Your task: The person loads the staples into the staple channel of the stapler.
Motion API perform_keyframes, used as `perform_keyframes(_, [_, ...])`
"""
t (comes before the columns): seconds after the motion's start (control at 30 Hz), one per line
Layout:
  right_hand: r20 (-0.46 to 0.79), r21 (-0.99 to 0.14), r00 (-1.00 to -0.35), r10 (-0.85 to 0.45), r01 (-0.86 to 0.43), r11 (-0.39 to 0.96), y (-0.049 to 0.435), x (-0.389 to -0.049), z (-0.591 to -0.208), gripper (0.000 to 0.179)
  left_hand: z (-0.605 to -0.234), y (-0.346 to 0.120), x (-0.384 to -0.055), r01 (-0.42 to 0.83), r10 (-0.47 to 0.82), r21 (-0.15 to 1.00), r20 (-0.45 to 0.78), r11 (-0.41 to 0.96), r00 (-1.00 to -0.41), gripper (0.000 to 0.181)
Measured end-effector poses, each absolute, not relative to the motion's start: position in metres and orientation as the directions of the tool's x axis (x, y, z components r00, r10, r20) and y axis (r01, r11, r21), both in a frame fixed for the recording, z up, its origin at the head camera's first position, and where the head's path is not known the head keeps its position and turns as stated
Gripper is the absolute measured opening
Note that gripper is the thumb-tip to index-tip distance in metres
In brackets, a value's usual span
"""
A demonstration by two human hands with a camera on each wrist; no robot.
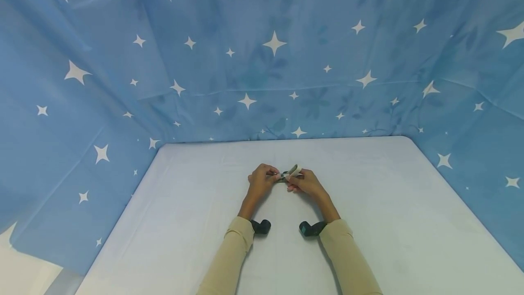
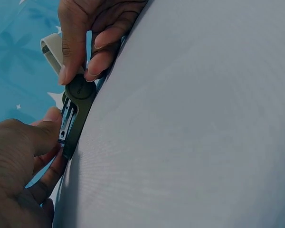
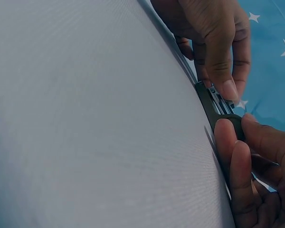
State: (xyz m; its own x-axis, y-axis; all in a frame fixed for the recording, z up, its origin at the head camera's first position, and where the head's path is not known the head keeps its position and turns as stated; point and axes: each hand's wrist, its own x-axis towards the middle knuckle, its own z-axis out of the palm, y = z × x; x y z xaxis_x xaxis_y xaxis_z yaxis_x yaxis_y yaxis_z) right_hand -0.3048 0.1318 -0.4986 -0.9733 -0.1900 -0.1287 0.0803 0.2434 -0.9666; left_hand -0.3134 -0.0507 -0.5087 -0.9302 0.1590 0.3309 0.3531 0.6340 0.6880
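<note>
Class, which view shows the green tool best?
Left wrist: the green tool appears large, with its round end and metal strips visible. Right wrist shows strips, but the right hand partly covers the round end; head shows the tool tiny.

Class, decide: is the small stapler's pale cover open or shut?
Open: the pale cover stands raised at an angle from the dark green base, leaving the metal channel exposed.
</note>
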Motion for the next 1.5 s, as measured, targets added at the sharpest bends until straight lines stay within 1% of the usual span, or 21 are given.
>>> perform_keyframes(0.23, [-0.114,-0.968,-0.972,-0.204,0.063,0.244,0.1322,-0.3044,-0.4983,0.03,-0.5077,-0.0518,-0.3133,0.341,0.166,0.702,0.308,0.625,-0.937,0.011])
perform_keyframes(0.83, [-0.149,-0.963,-0.972,-0.184,0.1,0.251,0.1321,-0.3056,-0.5009,0.032,-0.508,-0.0534,-0.3119,0.349,0.18,0.715,0.304,0.606,-0.935,0.012])
perform_keyframes(1.0, [-0.155,-0.961,-0.971,-0.18,0.106,0.254,0.1316,-0.3054,-0.5008,0.032,-0.5085,-0.0517,-0.3122,0.328,0.152,0.715,0.3,0.617,-0.942,0.014])
perform_keyframes(1.23, [-0.147,-0.964,-0.972,-0.186,0.098,0.245,0.1304,-0.3046,-0.4996,0.031,-0.5109,-0.0485,-0.3161,0.287,0.112,0.702,0.286,0.652,-0.952,0.009])
perform_keyframes(1.5, [-0.142,-0.966,-0.974,-0.177,0.097,0.24,0.1312,-0.3045,-0.4989,0.031,-0.5084,-0.0494,-0.3174,0.266,0.089,0.728,0.273,0.632,-0.958,0.013])
